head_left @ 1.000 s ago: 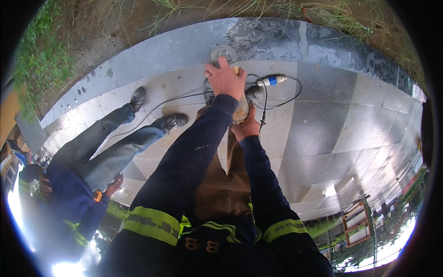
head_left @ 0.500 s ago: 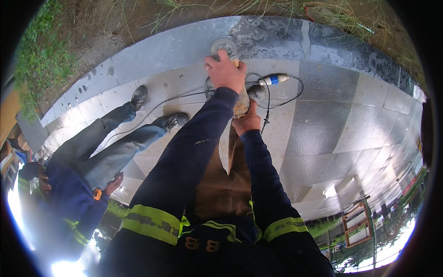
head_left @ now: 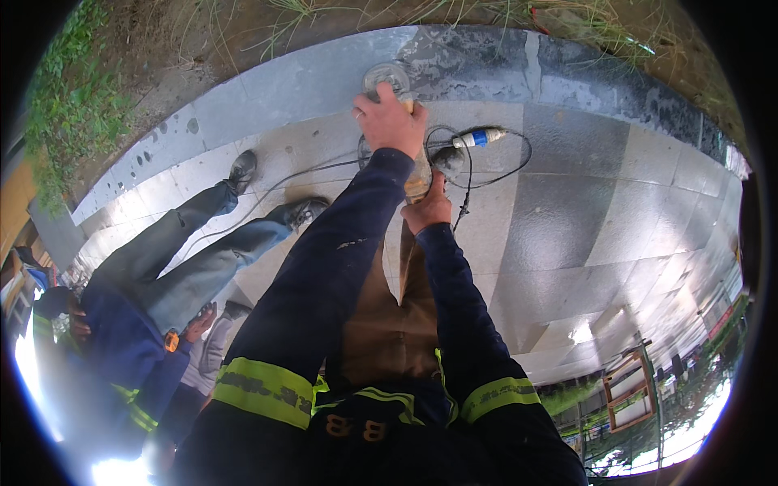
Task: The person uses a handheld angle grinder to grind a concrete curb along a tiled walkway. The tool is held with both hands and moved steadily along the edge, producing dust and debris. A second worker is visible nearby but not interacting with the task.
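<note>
In front of me a dusty, yellowish angle grinder [head_left: 419, 180] points away from my body. Its round disc [head_left: 396, 73] lies over the stone kerb [head_left: 284, 87], where a smooth pale-grey stretch meets a darker, blotchy one. My left hand [head_left: 391, 125] is closed over the grinder's front end, close behind the disc. Farther back, my right hand [head_left: 429, 212] grips the rear of the body, one finger stretched along it. Between my hands, my left sleeve covers part of the tool.
A black cable [head_left: 312, 168] crosses the paving [head_left: 559, 219] and loops by a blue-and-white plug connector [head_left: 480, 138]. A dusty shoe tip [head_left: 448, 164] is beside the grinder. At left stands a co-worker in jeans [head_left: 198, 235]; someone in grey [head_left: 212, 348] is behind. Soil and grass [head_left: 77, 113] border the kerb.
My hands and the grinder have shifted slightly left, the disc staying over the kerb. One right finger now stretches forward. A person in grey has come into view behind the co-worker.
</note>
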`<action>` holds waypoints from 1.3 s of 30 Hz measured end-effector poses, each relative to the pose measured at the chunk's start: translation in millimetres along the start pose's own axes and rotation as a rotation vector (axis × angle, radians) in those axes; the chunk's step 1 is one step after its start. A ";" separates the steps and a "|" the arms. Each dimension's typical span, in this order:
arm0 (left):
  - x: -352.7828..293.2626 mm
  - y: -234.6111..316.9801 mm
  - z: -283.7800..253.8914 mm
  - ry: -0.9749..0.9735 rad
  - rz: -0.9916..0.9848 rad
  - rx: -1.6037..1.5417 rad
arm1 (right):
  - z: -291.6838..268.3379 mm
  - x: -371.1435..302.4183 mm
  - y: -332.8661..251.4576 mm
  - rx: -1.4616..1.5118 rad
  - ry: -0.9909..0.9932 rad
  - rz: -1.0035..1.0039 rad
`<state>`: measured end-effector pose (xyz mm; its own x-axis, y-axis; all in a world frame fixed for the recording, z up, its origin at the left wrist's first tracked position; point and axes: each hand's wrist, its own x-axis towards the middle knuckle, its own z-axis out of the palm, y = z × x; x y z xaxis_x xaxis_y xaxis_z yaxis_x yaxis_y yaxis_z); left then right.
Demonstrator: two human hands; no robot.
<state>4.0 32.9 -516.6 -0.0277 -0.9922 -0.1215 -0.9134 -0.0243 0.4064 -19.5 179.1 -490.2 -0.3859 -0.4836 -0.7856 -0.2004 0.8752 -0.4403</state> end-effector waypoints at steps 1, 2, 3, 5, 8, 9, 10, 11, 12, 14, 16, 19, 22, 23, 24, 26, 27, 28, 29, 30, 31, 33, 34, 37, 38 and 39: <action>-0.5 0.1 -0.1 -0.093 -0.057 0.025 | 0.1 -0.4 0.5 -0.002 -0.001 -0.006; 0.1 0.1 0.1 -0.115 -0.072 0.037 | 0.5 0.0 0.7 0.006 -0.016 -0.008; -0.5 0.5 0.3 -0.173 -0.147 0.100 | 0.5 -0.2 1.3 0.013 0.008 -0.001; -1.2 0.9 0.6 -0.113 -0.058 0.031 | 0.9 -0.5 2.7 0.024 -0.006 0.096; -2.8 1.5 0.9 -0.093 -0.016 0.027 | 1.9 -1.1 4.4 0.083 0.035 -0.022; -3.0 1.6 0.9 -0.023 0.048 0.009 | 2.2 -1.3 4.7 0.046 -0.001 0.022; -3.7 2.0 0.9 -0.098 -0.012 0.042 | 2.3 -1.8 5.0 0.034 0.003 0.011; -4.4 2.1 1.0 -0.108 -0.019 0.052 | 2.4 -2.4 5.3 0.049 0.002 -0.031; -4.9 2.6 1.5 -0.114 -0.056 0.094 | 2.2 -2.7 5.6 0.044 0.015 0.004; -6.7 3.4 2.7 -0.122 -0.036 0.047 | 1.1 -3.8 6.6 0.063 -0.003 0.092; -8.4 4.2 4.8 -0.121 -0.022 0.030 | -0.5 -4.2 7.7 0.061 0.023 0.053; -9.1 4.2 7.0 -0.122 -0.005 0.028 | -3.1 -3.2 8.0 0.039 0.005 0.074; -7.0 2.0 5.8 -0.116 -0.042 0.044 | -3.6 -1.2 5.6 0.037 -0.016 0.056; -6.0 0.8 4.7 -0.097 -0.036 0.041 | -3.3 -0.8 4.4 0.020 -0.039 0.108; -4.1 -0.2 3.8 -0.154 -0.064 0.046 | -2.3 0.6 2.8 0.035 -0.022 0.040; -0.2 -2.2 1.7 -0.062 -0.007 0.025 | -0.8 2.6 0.0 0.047 -0.007 -0.006; 1.8 -2.7 0.9 0.015 0.052 0.003 | -0.3 3.3 -1.2 0.014 -0.021 0.015; 2.6 -2.7 0.4 -0.075 -0.018 0.034 | -0.5 3.5 -1.6 -0.002 -0.025 0.011; 3.7 -2.5 0.0 -0.096 -0.037 0.048 | -0.4 3.9 -2.3 0.007 -0.031 -0.032; 4.4 -2.0 0.0 -0.115 -0.079 0.088 | -0.9 3.7 -2.4 -0.008 -0.036 0.014; 4.5 -1.5 0.1 -0.115 -0.056 0.064 | -1.4 3.4 -2.4 -0.001 -0.042 0.024; 4.1 -0.6 1.0 -0.193 -0.093 0.070 | -2.0 2.6 -2.0 0.028 -0.034 0.029; 4.0 -0.6 1.3 -0.113 -0.036 0.057 | -1.9 2.2 -2.1 0.051 -0.019 0.023; 3.0 -1.1 1.4 -0.123 -0.015 0.051 | -1.0 0.4 -2.7 0.018 -0.012 0.010; 3.0 -1.5 0.9 -0.134 -0.036 0.052 | -0.3 0.0 -3.4 0.021 0.001 -0.047; 4.2 -2.0 0.3 -0.120 -0.071 0.080 | 0.6 0.3 -4.6 0.004 -0.009 0.000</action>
<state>5.5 28.9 -518.2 -0.0058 -0.9664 -0.2569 -0.9439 -0.0795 0.3204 -18.2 174.9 -488.7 -0.3775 -0.4835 -0.7898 -0.1964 0.8753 -0.4420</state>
